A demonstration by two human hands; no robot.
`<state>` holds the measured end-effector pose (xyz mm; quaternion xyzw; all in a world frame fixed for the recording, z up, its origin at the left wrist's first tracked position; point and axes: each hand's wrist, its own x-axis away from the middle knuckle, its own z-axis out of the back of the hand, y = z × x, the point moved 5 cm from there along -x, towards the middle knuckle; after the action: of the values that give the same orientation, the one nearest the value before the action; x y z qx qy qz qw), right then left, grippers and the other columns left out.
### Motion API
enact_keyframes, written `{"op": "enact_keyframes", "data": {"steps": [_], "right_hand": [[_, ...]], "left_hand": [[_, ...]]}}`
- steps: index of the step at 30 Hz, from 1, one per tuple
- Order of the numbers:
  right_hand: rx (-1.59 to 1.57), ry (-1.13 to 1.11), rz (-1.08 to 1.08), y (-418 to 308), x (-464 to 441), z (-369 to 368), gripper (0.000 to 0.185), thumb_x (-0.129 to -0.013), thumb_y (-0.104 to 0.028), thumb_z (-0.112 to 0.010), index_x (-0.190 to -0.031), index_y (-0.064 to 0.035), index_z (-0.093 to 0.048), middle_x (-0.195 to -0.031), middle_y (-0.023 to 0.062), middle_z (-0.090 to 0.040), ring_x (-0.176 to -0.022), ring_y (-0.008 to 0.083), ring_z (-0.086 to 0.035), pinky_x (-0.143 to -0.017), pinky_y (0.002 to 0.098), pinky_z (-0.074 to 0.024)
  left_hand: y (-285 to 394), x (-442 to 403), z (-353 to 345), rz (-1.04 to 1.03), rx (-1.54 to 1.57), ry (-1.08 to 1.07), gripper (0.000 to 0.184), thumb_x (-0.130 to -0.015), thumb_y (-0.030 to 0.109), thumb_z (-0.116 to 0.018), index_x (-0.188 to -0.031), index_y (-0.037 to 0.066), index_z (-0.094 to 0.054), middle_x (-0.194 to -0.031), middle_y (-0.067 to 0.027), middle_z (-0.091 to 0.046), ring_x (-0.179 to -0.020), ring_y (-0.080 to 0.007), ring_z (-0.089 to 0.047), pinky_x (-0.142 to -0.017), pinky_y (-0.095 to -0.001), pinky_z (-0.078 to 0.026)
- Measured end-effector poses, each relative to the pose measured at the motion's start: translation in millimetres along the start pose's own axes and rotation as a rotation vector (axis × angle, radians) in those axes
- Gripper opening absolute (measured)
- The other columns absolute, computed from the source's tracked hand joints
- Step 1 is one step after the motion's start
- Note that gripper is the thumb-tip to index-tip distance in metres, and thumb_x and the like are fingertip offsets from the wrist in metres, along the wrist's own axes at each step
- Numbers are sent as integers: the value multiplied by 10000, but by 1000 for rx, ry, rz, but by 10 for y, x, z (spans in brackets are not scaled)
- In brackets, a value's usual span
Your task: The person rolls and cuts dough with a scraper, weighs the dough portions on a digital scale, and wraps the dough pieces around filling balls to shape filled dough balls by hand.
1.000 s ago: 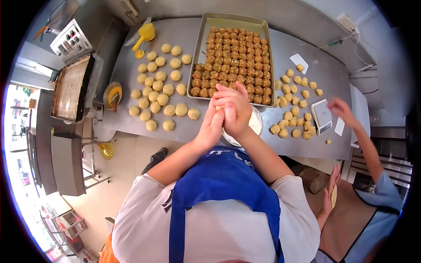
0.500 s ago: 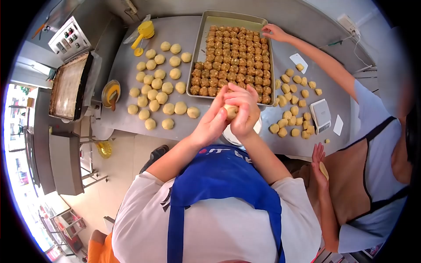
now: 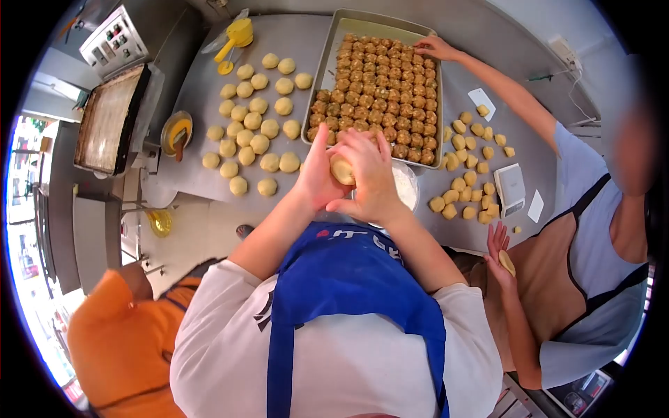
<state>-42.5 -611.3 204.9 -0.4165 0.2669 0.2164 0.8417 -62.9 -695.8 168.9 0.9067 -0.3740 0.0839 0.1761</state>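
A pale dough ball sits between my two hands, above the front edge of the worktable. My left hand cups it from the left side. From the right, my right hand curls its fingers over the top, with the thumb pointing left below the ball. Just beyond my fingertips lies a metal tray of brown filling balls in tight rows. Several smooth round dough balls are spread over the table to the left. A bowl of white flour is partly hidden behind my right hand.
At right, a co-worker's hand reaches the tray; their other hand holds a flattened dough piece. Small dough lumps lie near a white scale. A yellow scoop, a bowl with a brush and an orange-clothed person are leftward.
My hands have shifted slightly left and turned, so more of the dough ball shows. The orange-clothed person has come further into view at lower left. The co-worker's far hand stays by the tray.
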Motion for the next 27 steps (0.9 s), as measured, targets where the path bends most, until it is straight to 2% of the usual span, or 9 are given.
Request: {"op": "enact_keyframes", "data": {"steps": [3,7,9,14,17,20,23,25,27], "right_hand": [[225,-230,229,124,142,-161,503,-916,-533,-452,-1180,-136,-614,-1289,40,-566,-1293,279,-433,-1100,548,-171],[272,-184,272,49,109,-119,440,-947,-455,-434,-1163,-125,-630,-1321,83,-537,-1289,311,-428,-1094,546,-187],[176,-90,83,67,-26,-65,402,-939,-445,-435,-1165,-174,-628,-1353,135,-491,-1278,353,-424,-1061,554,-223],[109,-136,159,186,64,-153,378,-955,-392,-408,-1216,-206,-607,-1403,211,-407,-1295,392,-377,-1047,555,-250],[3,-124,89,178,10,-160,385,-951,-352,-424,-1247,-166,-586,-1439,215,-353,-1316,396,-344,-1059,534,-258],[-225,-191,-99,289,62,-227,385,-942,-290,-438,-1245,-97,-577,-1464,217,-308,-1332,393,-318,-1083,487,-255],[-311,-156,-268,358,68,-245,406,-916,-284,-475,-1221,-35,-578,-1415,223,-384,-1302,387,-371,-1074,460,-293],[-204,43,-54,283,22,-145,299,-860,-224,-532,-1051,-27,-651,-1180,190,-601,-1121,342,-561,-1006,452,-392],[-230,23,-14,287,62,-178,223,-827,-191,-551,-946,-36,-658,-1025,152,-646,-991,316,-613,-955,447,-433]], "left_hand": [[-77,-21,238,-21,-80,333,463,-1002,482,-315,-1169,116,-545,-1165,-72,-594,-1076,-210,-584,-920,-363,-483],[-45,-16,157,0,-76,295,437,-1008,460,-314,-1117,119,-564,-1108,-59,-608,-1031,-199,-598,-887,-363,-496],[-23,14,166,8,-76,280,424,-1013,445,-314,-1082,120,-578,-1069,-50,-617,-1000,-191,-607,-865,-363,-504],[-55,-59,438,0,-79,205,428,-1017,430,-304,-993,108,-585,-1003,-34,-619,-920,-178,-611,-808,-364,-515],[-29,-28,360,22,-91,157,440,-1010,457,-304,-1061,103,-560,-1064,-41,-609,-982,-183,-606,-845,-366,-507],[21,10,267,-94,-202,368,494,-996,510,-292,-1177,103,-507,-1149,-51,-581,-1058,-200,-589,-885,-378,-498],[-4,-1,339,-56,-43,324,588,-977,567,-273,-1263,84,-447,-1221,-53,-551,-1121,-221,-563,-959,-398,-457],[-36,68,181,31,23,7,680,-959,616,-247,-1308,61,-430,-1276,-65,-526,-1174,-232,-526,-1025,-410,-398],[-75,136,252,41,-10,27,721,-951,633,-240,-1330,45,-412,-1309,-75,-503,-1208,-234,-499,-1048,-411,-370]]}}
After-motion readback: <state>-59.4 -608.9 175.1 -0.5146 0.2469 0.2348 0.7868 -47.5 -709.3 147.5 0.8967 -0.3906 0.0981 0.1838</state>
